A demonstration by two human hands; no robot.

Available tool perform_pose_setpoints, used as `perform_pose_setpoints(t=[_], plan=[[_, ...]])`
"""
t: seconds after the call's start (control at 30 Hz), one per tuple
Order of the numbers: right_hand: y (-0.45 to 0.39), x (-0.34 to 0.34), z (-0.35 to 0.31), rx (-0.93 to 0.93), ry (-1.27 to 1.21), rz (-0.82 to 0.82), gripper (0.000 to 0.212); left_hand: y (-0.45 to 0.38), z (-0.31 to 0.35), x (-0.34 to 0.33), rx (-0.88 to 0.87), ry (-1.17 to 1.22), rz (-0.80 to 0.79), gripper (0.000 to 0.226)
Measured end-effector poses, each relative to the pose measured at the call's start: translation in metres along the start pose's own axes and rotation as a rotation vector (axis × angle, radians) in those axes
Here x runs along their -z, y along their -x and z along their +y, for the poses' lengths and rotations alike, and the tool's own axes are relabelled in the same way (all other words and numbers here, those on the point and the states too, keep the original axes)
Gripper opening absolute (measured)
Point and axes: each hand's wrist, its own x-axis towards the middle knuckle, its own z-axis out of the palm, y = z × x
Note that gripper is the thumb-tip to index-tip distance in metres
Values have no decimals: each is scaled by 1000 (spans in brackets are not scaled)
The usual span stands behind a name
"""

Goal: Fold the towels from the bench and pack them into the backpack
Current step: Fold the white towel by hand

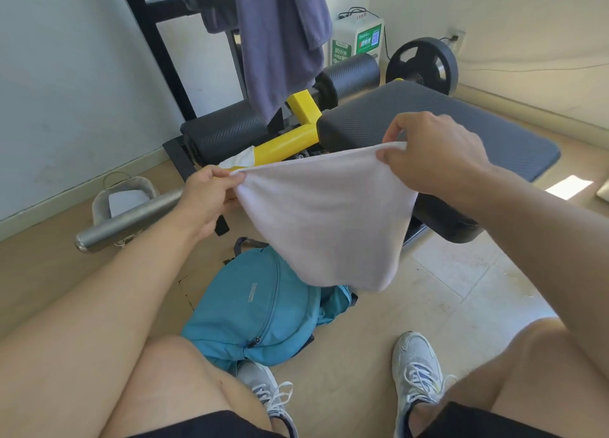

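Observation:
A white towel (pixel 324 220) hangs in the air, doubled over, stretched between my two hands. My left hand (pixel 204 200) pinches its upper left corner; a loose white corner sticks out behind that hand. My right hand (pixel 435 151) pinches the upper right corner. Below the towel a blue backpack (pixel 257 309) lies on the floor between my feet, and the towel's lower fold covers its far right part. The black padded bench (pixel 461 124) stands behind the towel. A grey-blue towel (pixel 283 35) hangs from the black rack above the bench's yellow frame.
A steel bar (pixel 131 220) juts out to the left under my left hand. A small bin (pixel 123 197) stands by the left wall. A weight plate (pixel 425 65) and a white charging box (pixel 359 39) sit at the back. My knees and shoes fill the foreground.

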Motion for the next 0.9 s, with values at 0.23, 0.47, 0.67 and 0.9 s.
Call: perform_pose_setpoints(t=[0.23,0.47,0.67,0.9], plan=[[12,-3,-15,1,-438,-264,25,6,7,-12,-95,-179,12,19],[26,-11,-35,170,-627,-687,24,28,26,-44,-200,-252,-169,21],[22,-13,-37,363,-287,-550,42,40,30,-53,-214,-224,-319,18],[19,-16,-33,385,-255,-357,19,48,33,-58,-218,-149,-359,17]])
